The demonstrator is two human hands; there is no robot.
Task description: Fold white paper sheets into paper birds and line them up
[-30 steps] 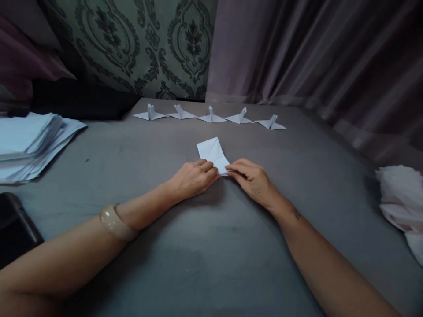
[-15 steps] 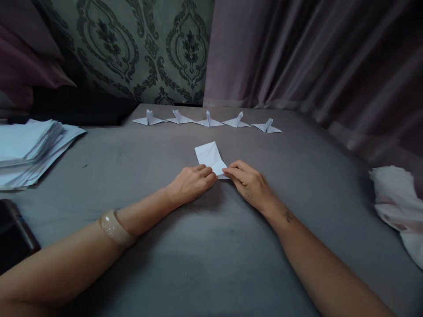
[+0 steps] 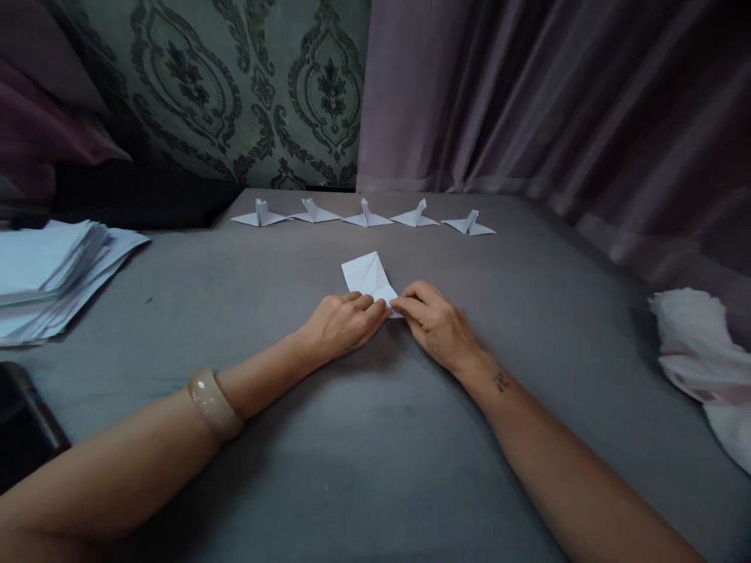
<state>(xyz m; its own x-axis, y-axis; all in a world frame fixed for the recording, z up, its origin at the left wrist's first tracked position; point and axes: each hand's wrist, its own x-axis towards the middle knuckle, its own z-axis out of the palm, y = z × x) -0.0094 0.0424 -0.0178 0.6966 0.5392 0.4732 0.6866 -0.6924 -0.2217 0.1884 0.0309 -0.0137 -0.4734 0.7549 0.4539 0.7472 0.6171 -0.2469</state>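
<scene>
A small folded piece of white paper (image 3: 364,274) lies on the grey cloth surface, with crease lines running from its far corner. My left hand (image 3: 347,322) is closed on its near edge, the fingertips pressed against the paper. From the right, my right hand (image 3: 434,322) pinches the near right corner between thumb and forefinger. The fingertips of both hands almost meet, and they hide most of the near fold. Beyond the paper stands a row of several folded paper cranes (image 3: 367,215) with spread wings.
At the left lies a stack of white paper sheets (image 3: 44,262), with a dark, shiny-edged object (image 3: 26,422) nearer to me. Crumpled white cloth (image 3: 698,344) is at the right edge. A patterned wall (image 3: 264,86) and a purple curtain (image 3: 446,94) close off the back.
My left hand's fingers have shifted slightly right along the near edge, closer to my right fingertips. The whole view has moved a little; the cranes stay in place.
</scene>
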